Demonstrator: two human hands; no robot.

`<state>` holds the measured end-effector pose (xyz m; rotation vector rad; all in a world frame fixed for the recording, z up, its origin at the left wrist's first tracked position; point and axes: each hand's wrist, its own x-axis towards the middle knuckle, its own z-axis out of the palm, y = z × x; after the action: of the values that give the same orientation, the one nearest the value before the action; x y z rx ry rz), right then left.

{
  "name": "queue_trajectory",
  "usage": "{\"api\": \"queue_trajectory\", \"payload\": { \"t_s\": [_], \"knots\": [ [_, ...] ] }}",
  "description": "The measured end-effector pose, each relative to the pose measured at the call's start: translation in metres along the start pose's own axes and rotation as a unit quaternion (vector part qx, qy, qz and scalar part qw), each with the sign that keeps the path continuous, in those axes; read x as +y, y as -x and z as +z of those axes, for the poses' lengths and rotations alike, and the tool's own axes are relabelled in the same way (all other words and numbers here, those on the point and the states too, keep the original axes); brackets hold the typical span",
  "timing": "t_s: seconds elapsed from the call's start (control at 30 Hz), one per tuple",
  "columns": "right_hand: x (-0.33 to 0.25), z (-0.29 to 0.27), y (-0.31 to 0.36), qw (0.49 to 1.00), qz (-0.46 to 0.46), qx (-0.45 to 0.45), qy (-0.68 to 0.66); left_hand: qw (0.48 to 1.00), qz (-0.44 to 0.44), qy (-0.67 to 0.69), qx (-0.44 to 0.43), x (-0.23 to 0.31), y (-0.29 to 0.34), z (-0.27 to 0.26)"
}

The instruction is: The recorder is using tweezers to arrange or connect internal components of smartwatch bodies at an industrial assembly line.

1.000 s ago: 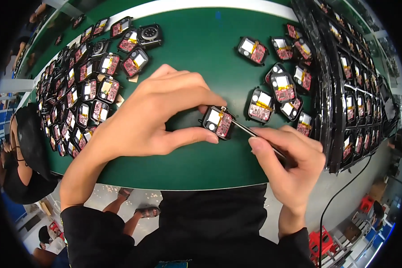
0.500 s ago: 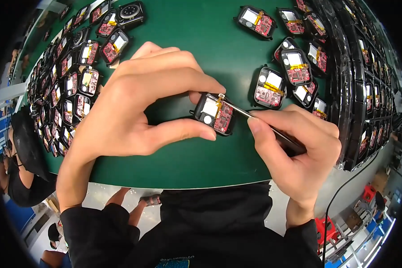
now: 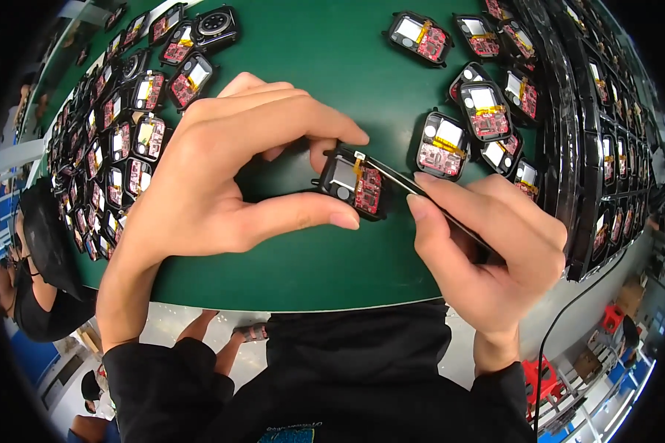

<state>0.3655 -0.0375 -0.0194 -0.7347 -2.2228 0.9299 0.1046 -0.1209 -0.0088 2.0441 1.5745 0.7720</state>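
My right hand [image 3: 488, 258] pinches tweezers [image 3: 421, 196], tips touching the top edge of the module [image 3: 353, 183]. My left hand [image 3: 222, 177] pinches that module between thumb and fingers [image 3: 325, 125] on the green table [image 3: 310, 59]. Beyond lie more modules [image 3: 442, 145], and trays [image 3: 606, 148] at right

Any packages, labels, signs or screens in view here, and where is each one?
No signs, labels or screens that I can make out.
Black trays: stacked at the right edge of the green table, ribbed, holding small modules.
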Motion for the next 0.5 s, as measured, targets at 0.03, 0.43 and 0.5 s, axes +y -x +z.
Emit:
{"api": "queue_trajectory", "payload": {
  "t_s": [0.03,0.43,0.5],
  "knots": [
    [0.0025,0.0031,0.0017,0.999,-0.027,0.02,0.012,1.0,0.0,-0.001,0.001,-0.0003,-0.0001,0.0011],
    [0.0051,0.0072,0.0008,0.997,-0.067,0.029,0.035,0.998,0.051,-0.022,-0.007,-0.0081,-0.0021,0.0001],
    [0.0045,0.0052,0.0007,0.997,-0.069,0.028,0.032,0.999,0.038,-0.005,-0.033,-0.0103,-0.0016,-0.0032]
  ]
}}
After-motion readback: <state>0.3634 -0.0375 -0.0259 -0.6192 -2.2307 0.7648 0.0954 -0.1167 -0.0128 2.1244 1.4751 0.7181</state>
